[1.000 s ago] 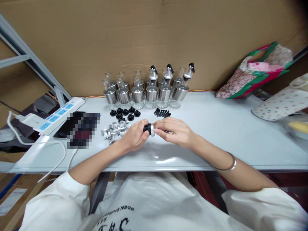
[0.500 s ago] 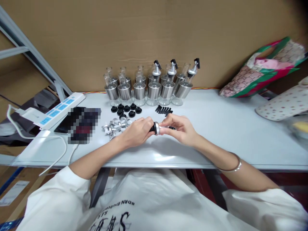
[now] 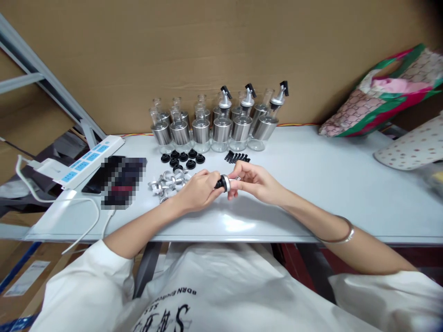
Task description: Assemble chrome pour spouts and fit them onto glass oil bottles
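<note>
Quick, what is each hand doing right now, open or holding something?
Left hand: closed, gripping the black end of a small pourer cap.
Right hand: closed, pinching the silver end of the same pourer cap.

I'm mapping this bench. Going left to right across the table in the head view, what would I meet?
Power strip, dark phone, pile of silver spouts, left hand, pourer held between both hands, right hand, patterned bag.

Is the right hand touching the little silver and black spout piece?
Touching. In the head view the right hand pinches the silver end of the spout piece, no gap showing.
</note>
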`<state>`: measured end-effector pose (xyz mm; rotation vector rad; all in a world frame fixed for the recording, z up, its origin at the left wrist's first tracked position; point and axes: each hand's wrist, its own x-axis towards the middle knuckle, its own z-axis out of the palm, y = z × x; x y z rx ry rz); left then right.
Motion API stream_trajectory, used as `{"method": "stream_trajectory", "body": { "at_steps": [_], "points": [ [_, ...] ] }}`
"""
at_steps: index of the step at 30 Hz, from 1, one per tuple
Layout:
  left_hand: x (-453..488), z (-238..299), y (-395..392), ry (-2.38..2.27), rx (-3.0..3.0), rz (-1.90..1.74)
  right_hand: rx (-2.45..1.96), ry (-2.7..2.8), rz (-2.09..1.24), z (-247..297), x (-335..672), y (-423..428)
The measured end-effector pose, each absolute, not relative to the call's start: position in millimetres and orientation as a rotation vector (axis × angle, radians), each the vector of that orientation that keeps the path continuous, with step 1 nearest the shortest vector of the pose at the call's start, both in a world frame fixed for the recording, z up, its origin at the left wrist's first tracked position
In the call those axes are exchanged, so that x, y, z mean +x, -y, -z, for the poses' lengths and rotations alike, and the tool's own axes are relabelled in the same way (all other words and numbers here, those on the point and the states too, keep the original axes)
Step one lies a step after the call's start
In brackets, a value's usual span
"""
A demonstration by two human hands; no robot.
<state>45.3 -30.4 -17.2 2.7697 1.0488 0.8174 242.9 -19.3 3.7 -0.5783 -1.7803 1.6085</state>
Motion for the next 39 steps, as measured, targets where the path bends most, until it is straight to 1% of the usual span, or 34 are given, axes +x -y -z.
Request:
{"method": "stream_trajectory", "body": {
  "at_steps": [5, 8, 12, 14, 15, 18, 24, 29, 34, 39],
  "points": [
    [47.0, 10.7, 36.4, -1.069, 2.38, -0.823, -0.576, 1.936, -1.31, 0.6, 244.0, 19.7],
    [48.5, 9.8, 39.9, -0.975, 2.076, -0.827, -0.554, 2.074, -1.0, 3.9, 244.8, 19.1],
    [52.0, 13.6, 40.3, -0.853, 1.694, -0.808, -0.392, 2.235, -0.473, 5.1, 246.4, 16.7],
    [53.7, 15.0, 39.8, -0.822, 1.612, -0.77, -0.325, 2.282, -0.325, 4.7, 247.1, 15.5],
    [54.3, 15.2, 39.8, -0.82, 1.612, -0.758, -0.318, 2.289, -0.311, 4.5, 247.5, 15.2],
    [54.3, 14.3, 40.4, -0.861, 1.761, -0.77, -0.384, 2.25, -0.457, 3.5, 248.0, 15.9],
    [49.2, 11.0, 38.1, -1.079, 2.286, -0.693, -0.617, 2.074, -1.0, -1.9, 244.8, 22.5],
    [46.6, 13.7, 31.4, -1.178, 2.78, -0.546, -0.709, 1.858, -1.415, -7.8, 240.3, 25.3],
    [45.8, 18.0, 28.3, -1.068, 3.07, -0.543, -0.734, 1.723, -1.666, -6.9, 239.4, 22.6],
    [46.3, 18.9, 27.8, -1.073, 3.142, -0.564, -0.743, 1.658, -1.823, -5.5, 239.1, 18.6]
  ]
}}
